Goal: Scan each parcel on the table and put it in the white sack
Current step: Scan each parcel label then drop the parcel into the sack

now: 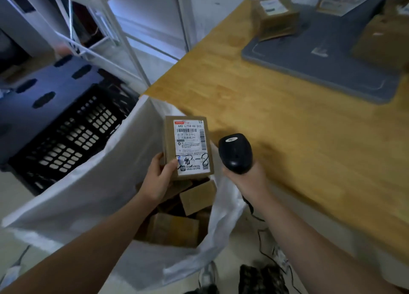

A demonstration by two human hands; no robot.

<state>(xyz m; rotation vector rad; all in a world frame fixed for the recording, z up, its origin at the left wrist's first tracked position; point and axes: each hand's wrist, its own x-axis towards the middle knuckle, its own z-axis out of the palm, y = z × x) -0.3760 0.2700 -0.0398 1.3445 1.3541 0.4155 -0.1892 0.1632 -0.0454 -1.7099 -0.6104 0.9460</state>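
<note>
A person's two bare hands work over an open white sack (pixel 84 183) standing beside a wooden bench (pixel 276 121). The left hand (pixel 158 179) holds one small cardboard parcel (pixel 188 139) by its lower left corner, fingers curled behind it and thumb pressed on the printed shipping label, which faces up. The parcel hangs above the sack's mouth, just off the bench's near corner. The right hand (pixel 247 181) is wrapped around the handle of one black barcode scanner (pixel 235 152), held upright just beside the parcel's right edge, close but not touching. Its black cable (pixel 261 227) trails down from under the wrist.

Inside the sack lie at least two more brown boxes, one (pixel 198 197) directly under the held parcel and another (pixel 174 229) lower down. On the far end of the bench, one grey mat (pixel 332 59) carries three blurred cardboard parcels: one at its left corner (pixel 276 17), one at the right (pixel 382 43), one at the back (pixel 334 5). One black slotted crate (pixel 66 134) sits left of the sack.
</note>
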